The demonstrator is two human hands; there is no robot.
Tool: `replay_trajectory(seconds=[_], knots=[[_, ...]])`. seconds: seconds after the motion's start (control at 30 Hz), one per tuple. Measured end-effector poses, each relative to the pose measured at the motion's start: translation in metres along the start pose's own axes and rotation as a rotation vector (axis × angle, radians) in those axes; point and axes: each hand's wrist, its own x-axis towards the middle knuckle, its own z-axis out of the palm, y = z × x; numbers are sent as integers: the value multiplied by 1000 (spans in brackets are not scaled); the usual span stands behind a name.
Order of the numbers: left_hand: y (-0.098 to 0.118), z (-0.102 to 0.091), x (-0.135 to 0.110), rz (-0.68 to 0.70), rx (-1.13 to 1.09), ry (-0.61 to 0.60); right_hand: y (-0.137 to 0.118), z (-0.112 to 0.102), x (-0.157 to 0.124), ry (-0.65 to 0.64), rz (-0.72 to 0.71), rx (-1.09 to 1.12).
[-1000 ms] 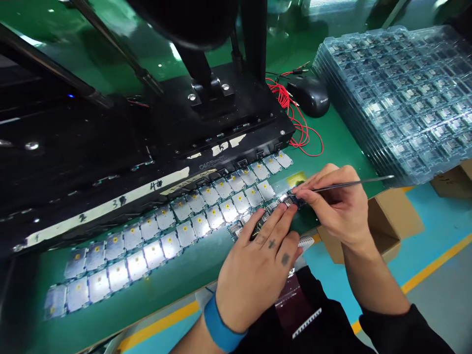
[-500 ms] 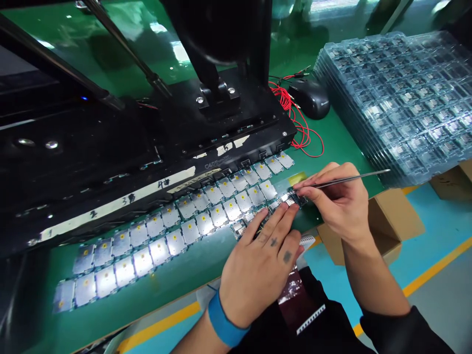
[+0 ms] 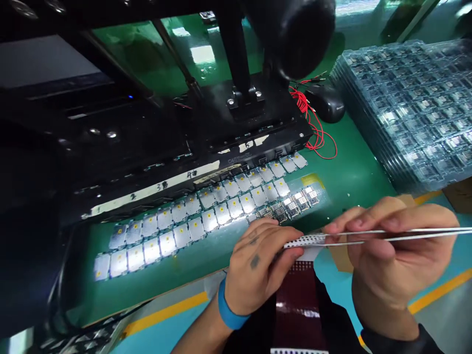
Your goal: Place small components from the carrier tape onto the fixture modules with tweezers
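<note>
Handling the white perforated strip (image 3: 306, 240) calls for care: it looks light, thin and floppy, so take it by its edge. It lies at the near edge of the bench (image 3: 354, 177), just above the dark film (image 3: 298, 307). Your right hand (image 3: 393, 255) closes its fingers around one pair of tweezers (image 3: 416, 233), whose tips reach the strip; whether they grip it, you can't tell from here. Your left hand (image 3: 258, 260), with one blue wristband (image 3: 228, 307), has its curled fingers (image 3: 285, 250) touching the strip, their hold unclear. Beyond lie about forty small circuit boards (image 3: 210, 221) in two rows, one mouse (image 3: 326, 103) and one stack of clear trays (image 3: 405, 118).
</note>
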Motion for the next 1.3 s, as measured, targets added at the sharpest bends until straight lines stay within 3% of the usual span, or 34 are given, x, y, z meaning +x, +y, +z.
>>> replay_trajectory(seconds=[0.13,0.27,0.83,0.93,1.07,1.17,1.3], knots=[[-1,0,-3,-32,-38,73,3,10,-4,-82,-9,53],[-2,-1,-2,-39,-45,98,10,12,-5,-77,11,81],[-2,-3,-2,-30,-28,83,11,15,-7,-126,-35,199],[-1,-5,-4,-34,-9,74,16,8,-1,-88,-38,215],[2,-2,-7,-32,107,-95,33,-10,26,-8,10,112],[4,11,-4,84,267,-245,49,-23,48,-2,124,-28],[0,33,2,237,480,-279,61,-28,58,-54,237,-153]])
